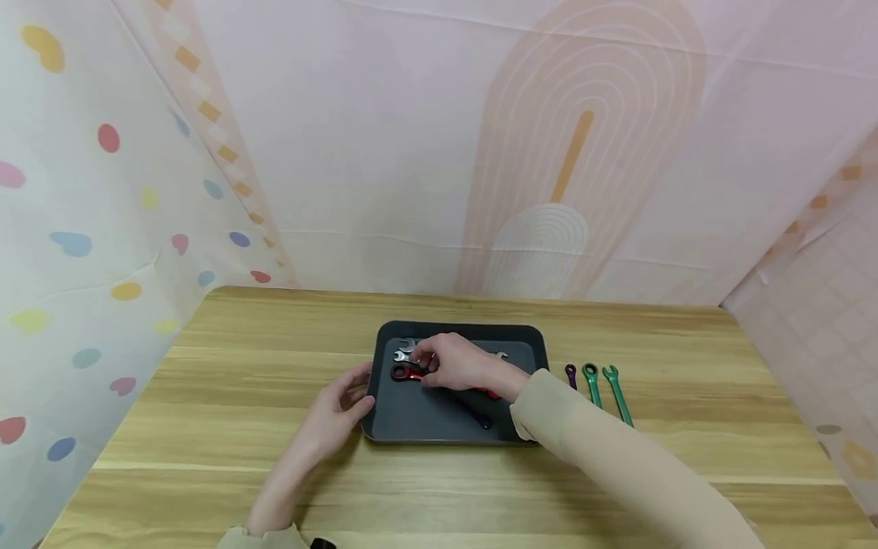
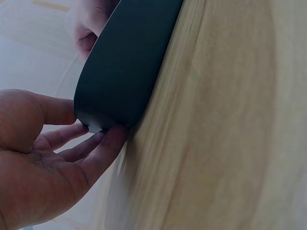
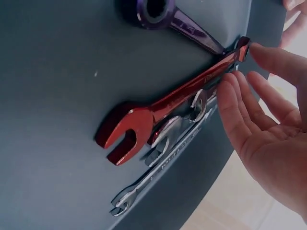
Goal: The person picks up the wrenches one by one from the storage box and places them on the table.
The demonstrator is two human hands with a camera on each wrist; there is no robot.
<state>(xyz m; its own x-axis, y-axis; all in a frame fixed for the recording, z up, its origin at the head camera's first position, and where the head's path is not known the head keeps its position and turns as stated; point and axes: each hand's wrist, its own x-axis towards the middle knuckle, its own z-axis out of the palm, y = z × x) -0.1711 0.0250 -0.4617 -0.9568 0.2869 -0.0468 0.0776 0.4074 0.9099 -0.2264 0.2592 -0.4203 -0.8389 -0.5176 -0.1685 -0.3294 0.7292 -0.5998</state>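
Note:
My left hand (image 1: 334, 412) holds the left end of a dark grey tray (image 1: 425, 438), thumb at its rim and fingers against the outer wall in the left wrist view. Inside the tray, my right hand (image 1: 456, 362) is over the wrenches. In the right wrist view its fingertips are beside the ring end of a red wrench (image 3: 177, 93), thumb and fingers apart; contact is hard to tell. Silver wrenches (image 3: 158, 165) lie alongside, partly overlapped. A purple wrench (image 3: 194, 28) lies at an angle near the red one. The right hand hides several wrenches' middles in the head view.
Right of the tray, a purple wrench (image 1: 571, 375), a green ring wrench (image 1: 593, 385) and a green open-ended wrench (image 1: 619, 396) lie on the wooden table (image 1: 261, 366). My right sleeve (image 1: 617, 457) partly covers them. Patterned cloth (image 1: 357, 152) hangs behind the table.

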